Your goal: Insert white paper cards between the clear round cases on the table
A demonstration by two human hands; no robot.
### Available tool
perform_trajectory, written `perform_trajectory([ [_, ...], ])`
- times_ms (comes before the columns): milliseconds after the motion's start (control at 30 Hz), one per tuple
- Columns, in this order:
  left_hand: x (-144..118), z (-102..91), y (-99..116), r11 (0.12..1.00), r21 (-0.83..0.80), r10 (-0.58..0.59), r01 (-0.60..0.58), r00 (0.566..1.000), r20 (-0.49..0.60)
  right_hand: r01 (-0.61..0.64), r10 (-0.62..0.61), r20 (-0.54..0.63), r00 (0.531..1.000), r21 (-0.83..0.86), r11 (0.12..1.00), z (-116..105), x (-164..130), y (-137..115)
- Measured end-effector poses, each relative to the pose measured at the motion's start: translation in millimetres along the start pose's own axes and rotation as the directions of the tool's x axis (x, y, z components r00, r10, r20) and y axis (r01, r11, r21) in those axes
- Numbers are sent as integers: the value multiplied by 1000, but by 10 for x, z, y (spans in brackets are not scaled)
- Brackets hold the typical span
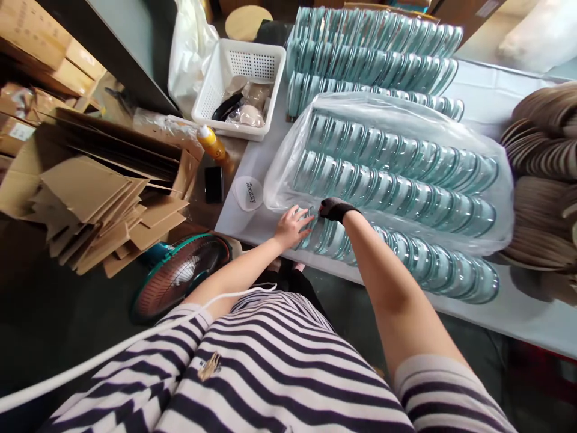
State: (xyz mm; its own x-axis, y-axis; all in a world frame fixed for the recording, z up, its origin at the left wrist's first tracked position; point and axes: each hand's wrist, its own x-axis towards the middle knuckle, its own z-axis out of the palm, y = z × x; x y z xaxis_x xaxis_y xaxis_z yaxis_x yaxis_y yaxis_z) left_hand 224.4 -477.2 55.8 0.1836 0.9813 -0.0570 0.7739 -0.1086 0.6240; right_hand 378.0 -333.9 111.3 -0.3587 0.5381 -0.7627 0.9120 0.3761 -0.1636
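The white surface [491, 99] is covered with rows of overlapping glass discs [396, 198], the nearer rows partly under a clear plastic sheet [505, 180]. A white basket [211, 90], a yellow bottle [211, 144] and a small white lid [247, 192] are seen at the left, brown discs [545, 180] stacked at the right.

L hand [292, 227] on glass discs [329, 236], gloved R hand [336, 209] beside

Round teal-tinted glass discs [406, 258] stand on edge, overlapping in a long row along the white surface's [252, 219] near edge, partly under a clear bag [502, 198].

Striped shirt, black right glove [336, 208]
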Motion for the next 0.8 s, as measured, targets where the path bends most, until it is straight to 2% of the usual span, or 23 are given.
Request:
perform_trajectory([
  [33, 5, 0, 8, 1000, 11, -10, 10, 1000, 2, 39, -38, 27, 999, -31, 999, -61, 51, -14],
  [67, 6, 3, 14, 1000, 20, -20, 20, 1000, 6, 70, -70, 5, 998, -63, 996, -72, 54, -37],
  [133, 3, 15, 23, 999, 31, -33, 32, 999, 12, 114, -126, -102, 987, -121, 986, 70, -81, -91],
  [200, -3, 32, 29, 999, 32, -34, 34, 999, 10, 116, -140, -218, 966, -118, 986, 411, -339, -154],
  [267, -7, 49, 30, 999, 34, -25, 25, 1000, 4, 80, -86, -265, 960, -34, 996, 875, -599, -245],
  [367, -12, 57, 36, 999, 48, -9, 8, 1000, 9, 38, -23, -209, 978, 68, 997, 1523, -803, -425],
  [433, -17, 39, 59, 998, 68, -10, 10, 1000, 7, 37, -20, -157, 987, 108, 993, 1749, -823, -497],
  [467, -19, 25, 82, 996, 85, -13, 13, 1000, -2, 43, -24, -149, 988, 124, 991, 1774, -819, -492],
  [500, -19, 10, 113, 994, 105, -11, 13, 1000, -14, 44, -20, -167, 986, 143, 989, 1740, -814, -449],
  [567, -10, -5, 199, 989, 144, 20, -16, 999, -31, 1, 54, -273, 961, 199, 980, 1514, -800, -247],
  [633, 11, 14, 296, 983, 163, 90, -88, 996, -6, -91, 189, -379, 906, 260, 961, 1144, -749, 60],
  [667, 25, 38, 339, 979, 163, 122, -124, 992, 21, -140, 243, -384, 891, 277, 951, 939, -697, 219],
  [700, 40, 70, 374, 975, 161, 144, -151, 988, 51, -165, 251, -340, 906, 262, 951, 740, -628, 360],
  [767, 66, 140, 408, 972, 161, 156, -172, 982, 108, -126, 159, -154, 975, 203, 971, 413, -458, 547],
  [800, 75, 172, 408, 971, 165, 151, -172, 980, 129, -88, 101, -65, 993, 181, 980, 301, -376, 585],
])
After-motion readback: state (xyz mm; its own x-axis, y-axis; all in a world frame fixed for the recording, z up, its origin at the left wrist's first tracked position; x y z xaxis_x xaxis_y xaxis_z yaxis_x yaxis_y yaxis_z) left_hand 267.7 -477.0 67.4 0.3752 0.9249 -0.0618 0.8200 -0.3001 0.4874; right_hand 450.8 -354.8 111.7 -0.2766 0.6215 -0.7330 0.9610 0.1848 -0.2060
